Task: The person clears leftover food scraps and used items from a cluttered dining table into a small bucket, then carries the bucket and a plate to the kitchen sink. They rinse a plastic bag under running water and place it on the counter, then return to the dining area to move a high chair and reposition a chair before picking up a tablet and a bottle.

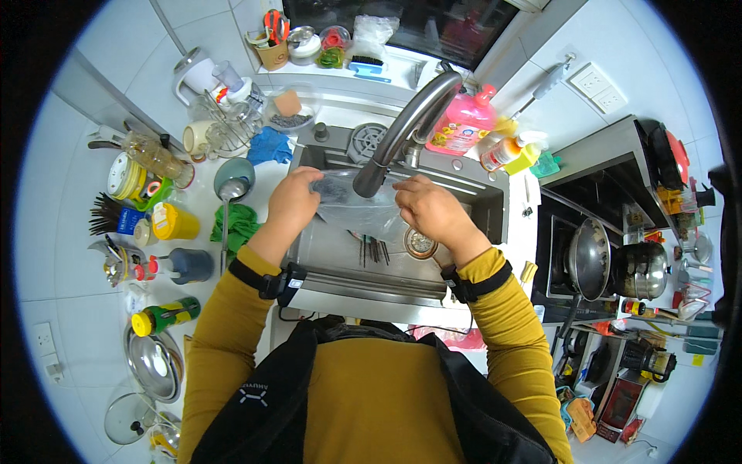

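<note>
Over the stainless-steel sink (324, 261) a clear plastic bag (359, 203) is stretched between my two hands. My left hand (294, 200) pinches its left edge between thumb and fingers. On the other side my right hand (426, 209) grips the right edge, fingers curled. The faucet (406, 127) arches over the bag, its spout head in front of the bag's upper part. Several dark, thin sticks (375, 252) show below the bag, in the sink; their upper ends are partly covered by it. The drain strainer (421, 242) lies just below my right hand.
Left of the sink are a green cloth (236, 229), a bowl (234, 174) with a ladle (232, 190) and a blue cloth (270, 145). Behind the faucet stands a pink soap bottle (462, 127). A wok (588, 259) and a steel pot (642, 269) sit at the stove on the right.
</note>
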### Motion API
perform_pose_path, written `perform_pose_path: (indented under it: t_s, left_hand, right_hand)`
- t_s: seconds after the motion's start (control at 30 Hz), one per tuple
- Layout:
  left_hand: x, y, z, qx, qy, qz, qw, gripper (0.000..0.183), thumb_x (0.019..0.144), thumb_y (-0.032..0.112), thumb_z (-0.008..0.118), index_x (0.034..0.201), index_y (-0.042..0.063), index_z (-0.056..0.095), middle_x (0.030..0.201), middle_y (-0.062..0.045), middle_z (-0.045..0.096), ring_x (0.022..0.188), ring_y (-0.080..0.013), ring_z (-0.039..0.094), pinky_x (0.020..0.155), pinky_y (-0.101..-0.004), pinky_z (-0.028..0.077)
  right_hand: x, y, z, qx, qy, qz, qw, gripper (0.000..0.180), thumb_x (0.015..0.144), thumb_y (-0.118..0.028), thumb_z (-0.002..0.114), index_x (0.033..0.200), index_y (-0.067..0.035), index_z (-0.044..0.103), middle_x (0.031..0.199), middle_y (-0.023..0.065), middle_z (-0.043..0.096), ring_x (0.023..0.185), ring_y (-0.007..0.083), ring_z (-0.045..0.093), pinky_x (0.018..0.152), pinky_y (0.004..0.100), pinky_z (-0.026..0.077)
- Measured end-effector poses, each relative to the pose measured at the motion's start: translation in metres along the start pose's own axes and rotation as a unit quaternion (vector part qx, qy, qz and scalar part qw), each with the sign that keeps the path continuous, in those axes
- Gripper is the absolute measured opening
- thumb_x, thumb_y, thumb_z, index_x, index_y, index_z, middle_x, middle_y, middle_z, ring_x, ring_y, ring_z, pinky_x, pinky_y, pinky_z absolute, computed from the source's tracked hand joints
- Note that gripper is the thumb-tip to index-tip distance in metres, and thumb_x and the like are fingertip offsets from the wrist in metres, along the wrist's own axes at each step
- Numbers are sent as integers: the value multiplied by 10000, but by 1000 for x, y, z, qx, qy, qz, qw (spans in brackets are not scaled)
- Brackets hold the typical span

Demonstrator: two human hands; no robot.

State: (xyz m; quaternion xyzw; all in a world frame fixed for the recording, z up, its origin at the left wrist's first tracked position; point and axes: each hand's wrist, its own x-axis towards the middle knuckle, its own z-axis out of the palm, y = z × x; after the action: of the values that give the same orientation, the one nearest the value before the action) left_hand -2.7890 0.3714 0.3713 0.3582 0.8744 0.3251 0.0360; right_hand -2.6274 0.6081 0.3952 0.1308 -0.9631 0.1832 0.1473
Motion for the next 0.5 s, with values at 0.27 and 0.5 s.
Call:
perform_pose_path:
  t_s: [0.27, 0.5]
  left_hand:
    - [27, 30, 16, -209, -104, -189, 954, 306, 806, -24, 533, 1084, 23, 652, 730, -81, 627, 513, -135, 578, 452, -287, 483]
    - [25, 36, -8, -89, -30, -83, 992, 285, 732, -5, 594, 1003, 16, 678, 966, -144, 667, 848, -297, 638, 754, -369, 513]
  right_hand:
    - [7, -14, -51, -76, 12, 43, 996, 19, 728, -26, 602, 737, -10, 608, 953, 114, 671, 930, 302, 613, 790, 379, 516]
    - [3, 3, -30, -60, 44, 41, 996, 33, 713, -11, 610, 746, -13, 618, 957, 104, 668, 926, 300, 608, 812, 371, 507]
